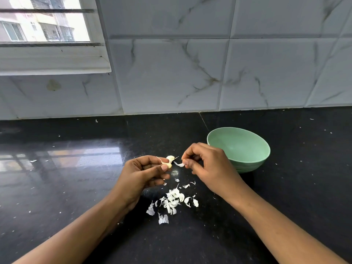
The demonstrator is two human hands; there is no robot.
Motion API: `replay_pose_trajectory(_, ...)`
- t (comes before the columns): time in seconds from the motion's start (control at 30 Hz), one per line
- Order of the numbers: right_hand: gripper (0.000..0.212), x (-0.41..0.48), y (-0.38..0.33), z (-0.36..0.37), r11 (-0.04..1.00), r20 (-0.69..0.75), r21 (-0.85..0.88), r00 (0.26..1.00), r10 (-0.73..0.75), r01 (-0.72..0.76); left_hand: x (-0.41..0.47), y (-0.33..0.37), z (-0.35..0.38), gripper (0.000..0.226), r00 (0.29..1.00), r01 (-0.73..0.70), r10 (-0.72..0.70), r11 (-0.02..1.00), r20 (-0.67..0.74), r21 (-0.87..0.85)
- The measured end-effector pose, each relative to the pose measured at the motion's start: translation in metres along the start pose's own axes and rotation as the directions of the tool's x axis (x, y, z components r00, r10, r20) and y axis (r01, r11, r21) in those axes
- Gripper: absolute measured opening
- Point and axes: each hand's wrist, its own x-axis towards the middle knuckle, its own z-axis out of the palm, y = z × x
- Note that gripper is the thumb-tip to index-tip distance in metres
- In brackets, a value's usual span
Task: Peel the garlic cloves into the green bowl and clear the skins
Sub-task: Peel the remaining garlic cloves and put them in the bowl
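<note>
Leftmost, a window [45,25] over a black counter [76,187] backed by marble tile [190,73]; stray skin flecks dot the counter. Left hand [141,174], centre frame: fingers curled, thumb and fingertips pinching a clove [170,161], held above the counter. Clove looks partly bare, pale yellow, with wisps of skin sticking off it. Below and between the hands, a skin pile [172,201] lies loose on the counter, a few scraps scattered just above it. Right hand [205,164], just beside the clove: thumb and forefinger closed on a skin strip [179,164], other fingers loosely curled; cannot tell whether the strip is torn free or attached to the clove. Furthest right, green bowl [239,147], touching or just behind the right hand; the inside that shows holds no cloves, though the near part is hidden by the hand. Judgement: peeling step, early in the task. To do it well: keep the left pinch firm but low on the clove so the skin end stays exposed, pull the strip along the clove's length rather than outward, drop scraps onto the pile, not near the bowl, and check for clinging film before dropping the clove in.
</note>
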Motion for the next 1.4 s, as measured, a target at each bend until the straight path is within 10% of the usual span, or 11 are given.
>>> replay_pose_trajectory(0.37,0.014,-0.0016,-0.0053,-0.0024,0.996,0.215,-0.03,0.972,0.092,-0.088,-0.002,-0.0009,-0.0003,0.024,0.993,-0.114,0.113,0.993,0.027,0.034)
replay_pose_trajectory(0.93,0.023,-0.0012,-0.0055,-0.0046,0.994,0.029,0.098,0.999,0.042,-0.045,-0.0047,-0.003,0.0007,0.023,0.978,-0.206,0.204,0.977,0.046,0.056)
replay_pose_trajectory(1.4,0.033,-0.0012,-0.0093,-0.0085,0.976,0.252,0.102,0.954,0.163,-0.194,-0.0058,-0.0016,0.0009,0.024,0.977,-0.212,0.209,0.973,0.047,0.093)
